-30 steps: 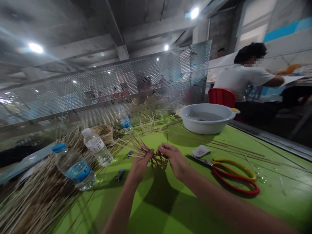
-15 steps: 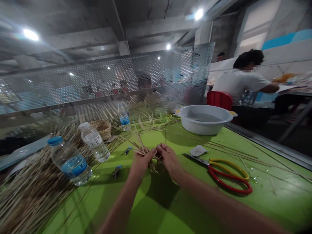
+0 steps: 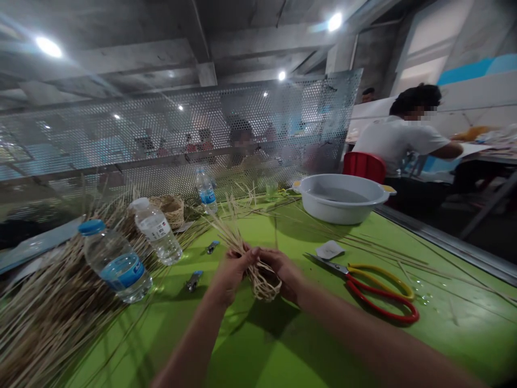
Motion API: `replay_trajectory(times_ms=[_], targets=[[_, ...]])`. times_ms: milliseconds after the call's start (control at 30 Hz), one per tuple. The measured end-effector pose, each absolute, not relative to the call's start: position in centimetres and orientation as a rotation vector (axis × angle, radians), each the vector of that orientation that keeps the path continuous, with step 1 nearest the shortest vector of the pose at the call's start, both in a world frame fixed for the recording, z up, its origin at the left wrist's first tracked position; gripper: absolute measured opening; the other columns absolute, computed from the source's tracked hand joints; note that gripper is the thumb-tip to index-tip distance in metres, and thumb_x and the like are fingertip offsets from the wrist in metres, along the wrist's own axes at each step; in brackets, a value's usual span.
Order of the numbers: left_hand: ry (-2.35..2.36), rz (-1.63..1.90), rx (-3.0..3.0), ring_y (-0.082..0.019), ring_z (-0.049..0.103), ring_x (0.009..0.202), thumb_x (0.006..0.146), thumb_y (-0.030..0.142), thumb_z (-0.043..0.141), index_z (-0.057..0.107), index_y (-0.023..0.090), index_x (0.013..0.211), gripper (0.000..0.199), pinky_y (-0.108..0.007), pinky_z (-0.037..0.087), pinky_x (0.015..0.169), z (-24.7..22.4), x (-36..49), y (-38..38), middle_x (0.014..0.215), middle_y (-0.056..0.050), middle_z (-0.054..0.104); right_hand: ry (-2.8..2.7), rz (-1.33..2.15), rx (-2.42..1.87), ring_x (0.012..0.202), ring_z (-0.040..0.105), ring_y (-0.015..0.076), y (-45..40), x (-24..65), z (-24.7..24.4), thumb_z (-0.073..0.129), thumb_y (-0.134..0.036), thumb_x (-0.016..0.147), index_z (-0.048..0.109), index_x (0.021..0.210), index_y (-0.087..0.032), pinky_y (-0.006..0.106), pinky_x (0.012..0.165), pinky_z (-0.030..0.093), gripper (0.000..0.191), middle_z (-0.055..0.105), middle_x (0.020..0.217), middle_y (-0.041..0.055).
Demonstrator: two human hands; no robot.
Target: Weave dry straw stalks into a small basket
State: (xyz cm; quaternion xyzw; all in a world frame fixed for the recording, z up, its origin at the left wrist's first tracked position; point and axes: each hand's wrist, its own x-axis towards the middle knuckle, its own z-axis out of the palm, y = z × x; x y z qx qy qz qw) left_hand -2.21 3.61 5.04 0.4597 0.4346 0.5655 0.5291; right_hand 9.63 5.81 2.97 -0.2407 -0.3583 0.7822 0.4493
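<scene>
A small woven straw piece [image 3: 264,284] with an open, rounded lattice end hangs between my hands above the green table. Its loose strands [image 3: 231,226] fan out up and to the left. My left hand [image 3: 232,272] is closed around the strands at their base, thumb on top. My right hand [image 3: 283,268] curls round the right side of the weave, fingertips near my left thumb; some of its fingers are hidden behind the piece. Right of my hands lie scissors [image 3: 343,269] with one yellow and one red handle loop.
A white basin [image 3: 341,207] with water stands at the back right. On the left are plastic bottles [image 3: 121,269], a heap of straw [image 3: 52,318], a small woven basket [image 3: 172,210] and two metal clips [image 3: 194,281]. A perforated screen [image 3: 169,145] borders the table; a person [image 3: 404,129] sits beyond.
The woven piece has been turned so its rounded lattice end faces me, lower right. My right hand has opened out from a pinch to curl along its side.
</scene>
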Motion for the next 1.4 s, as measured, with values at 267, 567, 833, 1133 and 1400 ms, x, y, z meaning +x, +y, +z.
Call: replay_trajectory(times_ms=[267, 567, 833, 1133, 1400], targets=[[1.450, 1.417, 1.284, -0.013, 0.049, 0.047, 0.067, 0.057, 0.071, 0.062, 0.016, 0.052, 0.045, -0.024, 0.038, 0.049, 5.4, -2.6, 4.1, 0.048, 0.001, 0.055, -0.976, 1.799, -0.791, 0.057, 0.057, 0.0155, 6.9, 10.3, 2.2, 0.079, -0.041, 0.065, 0.063, 0.072, -0.018, 0.029, 0.060, 0.045, 0.029, 0.065, 0.065, 0.0004], [1.597, 1.507, 1.412, -0.013, 0.047, 0.053, 0.075, 0.056, 0.065, 0.061, 0.015, 0.056, 0.045, -0.024, 0.035, 0.052, 5.1, -3.7, 4.3, 0.051, 0.001, 0.053, -1.668, 1.217, -0.860, 0.099, 0.059, 0.0247, 6.0, 11.3, 3.5, 0.067, -0.045, 0.081, 0.071, 0.103, -0.020, 0.035, 0.084, 0.044, 0.033, 0.066, 0.108, 0.0084], [1.367, 1.536, 1.404, -0.012, 0.045, 0.054, 0.072, 0.055, 0.066, 0.051, 0.020, 0.058, 0.041, -0.023, 0.037, 0.054, 5.5, -2.5, 4.0, 0.052, 0.005, 0.046, -1.705, 1.188, -0.785, 0.100, 0.056, 0.0285, 6.4, 10.8, 2.7, 0.072, -0.040, 0.076, 0.076, 0.093, -0.024, 0.040, 0.089, 0.040, 0.024, 0.068, 0.099, 0.0069], [1.568, 1.389, 1.628, -0.014, 0.048, 0.056, 0.082, 0.045, 0.058, 0.053, 0.021, 0.063, 0.031, -0.024, 0.035, 0.056, 5.3, -2.2, 4.1, 0.055, 0.004, 0.051, -1.567, 1.461, -0.706, 0.067, 0.054, 0.0167, 5.9, 11.1, 3.9, 0.071, -0.025, 0.067, 0.070, 0.087, -0.019, 0.029, 0.065, 0.041, 0.020, 0.062, 0.070, -0.0002], [1.570, 1.284, 1.667, -0.017, 0.055, 0.057, 0.085, 0.052, 0.053, 0.058, 0.021, 0.066, 0.036, -0.025, 0.036, 0.056, 5.1, -2.2, 4.0, 0.058, 0.001, 0.058, -1.662, 1.344, -0.791, 0.071, 0.061, 0.0203, 6.3, 11.4, 3.6, 0.070, -0.017, 0.062, 0.072, 0.085, -0.019, 0.029, 0.065, 0.046, 0.023, 0.071, 0.076, 0.0020]])
